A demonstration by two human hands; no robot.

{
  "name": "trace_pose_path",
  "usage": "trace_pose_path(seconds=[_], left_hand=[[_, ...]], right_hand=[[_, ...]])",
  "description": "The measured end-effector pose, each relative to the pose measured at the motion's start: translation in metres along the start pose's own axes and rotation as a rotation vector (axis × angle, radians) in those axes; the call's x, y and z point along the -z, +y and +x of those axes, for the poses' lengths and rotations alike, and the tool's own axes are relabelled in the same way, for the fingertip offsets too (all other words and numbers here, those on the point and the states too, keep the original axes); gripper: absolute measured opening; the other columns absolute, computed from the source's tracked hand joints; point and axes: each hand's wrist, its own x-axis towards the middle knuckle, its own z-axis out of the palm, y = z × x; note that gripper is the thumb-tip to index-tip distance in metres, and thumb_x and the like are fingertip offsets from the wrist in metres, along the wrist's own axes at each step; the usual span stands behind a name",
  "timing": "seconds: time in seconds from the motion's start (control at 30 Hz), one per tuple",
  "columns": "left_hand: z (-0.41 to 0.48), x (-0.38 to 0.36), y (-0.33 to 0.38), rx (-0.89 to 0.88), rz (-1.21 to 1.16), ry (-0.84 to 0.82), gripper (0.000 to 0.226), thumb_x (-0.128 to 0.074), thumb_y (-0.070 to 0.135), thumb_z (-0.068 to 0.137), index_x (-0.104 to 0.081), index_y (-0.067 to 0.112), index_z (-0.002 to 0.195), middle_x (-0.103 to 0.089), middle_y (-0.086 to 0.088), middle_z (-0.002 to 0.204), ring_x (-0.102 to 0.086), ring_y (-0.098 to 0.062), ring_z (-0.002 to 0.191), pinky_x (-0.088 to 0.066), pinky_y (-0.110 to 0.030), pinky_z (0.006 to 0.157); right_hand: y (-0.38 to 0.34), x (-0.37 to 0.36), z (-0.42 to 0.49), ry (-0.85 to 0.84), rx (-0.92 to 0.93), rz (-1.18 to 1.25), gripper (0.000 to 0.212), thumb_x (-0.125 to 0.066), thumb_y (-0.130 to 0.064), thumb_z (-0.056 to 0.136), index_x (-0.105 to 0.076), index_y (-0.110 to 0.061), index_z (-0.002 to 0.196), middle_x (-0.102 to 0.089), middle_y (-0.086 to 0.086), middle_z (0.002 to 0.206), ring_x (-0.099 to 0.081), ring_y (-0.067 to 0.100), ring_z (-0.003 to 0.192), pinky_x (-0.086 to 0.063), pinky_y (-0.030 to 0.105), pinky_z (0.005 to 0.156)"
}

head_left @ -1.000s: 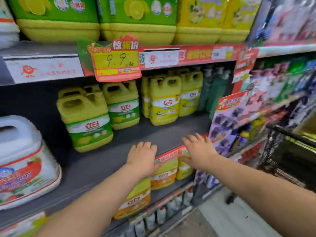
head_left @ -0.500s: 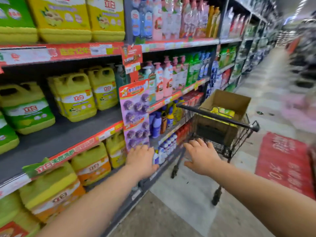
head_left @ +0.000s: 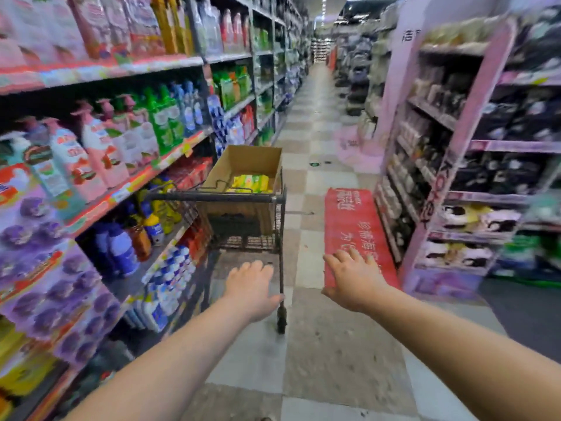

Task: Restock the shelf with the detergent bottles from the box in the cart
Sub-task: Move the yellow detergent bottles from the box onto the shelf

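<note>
A dark wire cart point(head_left: 239, 197) stands in the aisle ahead, close to the left shelving. In it sits an open cardboard box point(head_left: 247, 162) with yellow detergent bottles point(head_left: 250, 183) showing inside. My left hand point(head_left: 250, 287) reaches forward, fingers straight, below and short of the cart's handle bar, holding nothing. My right hand point(head_left: 353, 276) is stretched out to the right of the cart over the floor, fingers spread and empty. The yellow-bottle shelf is out of view to the left.
Shelves of pump bottles point(head_left: 91, 147) and purple packs point(head_left: 45, 268) line the left side. A red floor mat point(head_left: 352, 226) lies to the right of the cart. A pink shelving unit point(head_left: 461, 141) stands at the right. The tiled aisle runs ahead.
My view has swung right, away from the yellow detergent shelf and onto the cart down the aisle. Both hands stay outstretched and empty, now pointing towards the cart.
</note>
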Motion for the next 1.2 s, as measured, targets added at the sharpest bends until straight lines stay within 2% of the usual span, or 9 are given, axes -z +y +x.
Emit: trace_pose_path(seconds=[0.27, 0.57, 0.87, 1.2], left_hand=[[0.136, -0.011, 0.049, -0.179, -0.013, -0.017, 0.059, -0.049, 0.058, 0.083, -0.045, 0.018, 0.127, -0.05, -0.006, 0.125, -0.047, -0.028, 0.118, -0.039, -0.041, 0.095], [0.306, -0.003, 0.02, -0.255, -0.004, 0.0, 0.06, -0.048, 0.061, 0.083, -0.047, 0.018, 0.125, -0.053, -0.004, 0.123, -0.048, -0.026, 0.116, -0.039, -0.04, 0.094], [0.419, -0.006, 0.0, -0.208, -0.044, -0.02, 0.061, -0.049, 0.062, 0.081, -0.047, 0.021, 0.127, -0.052, -0.004, 0.125, -0.049, -0.026, 0.116, -0.04, -0.042, 0.093], [0.557, -0.008, -0.011, 0.036, -0.022, -0.095, 0.058, -0.05, 0.058, 0.083, -0.047, 0.017, 0.123, -0.05, -0.007, 0.126, -0.047, -0.029, 0.119, -0.038, -0.041, 0.096]], right_hand=[[0.081, -0.012, 0.071, -0.016, -0.158, -0.031, 0.067, -0.051, -0.052, 0.086, -0.029, -0.02, 0.141, -0.033, 0.004, 0.147, -0.026, 0.029, 0.136, -0.024, 0.051, 0.11], [0.123, 0.001, 0.215, -0.054, -0.242, -0.009, 0.076, -0.051, -0.053, 0.086, -0.021, -0.02, 0.148, -0.03, 0.002, 0.151, -0.021, 0.027, 0.141, -0.02, 0.053, 0.113], [0.161, -0.001, 0.333, -0.142, -0.223, -0.025, 0.074, -0.05, -0.053, 0.088, -0.022, -0.02, 0.147, -0.028, 0.005, 0.153, -0.019, 0.029, 0.143, -0.017, 0.055, 0.114], [0.222, -0.016, 0.511, -0.158, 0.031, -0.058, 0.071, -0.049, -0.054, 0.087, -0.025, -0.019, 0.144, -0.031, 0.004, 0.15, -0.02, 0.031, 0.142, -0.019, 0.054, 0.112]])
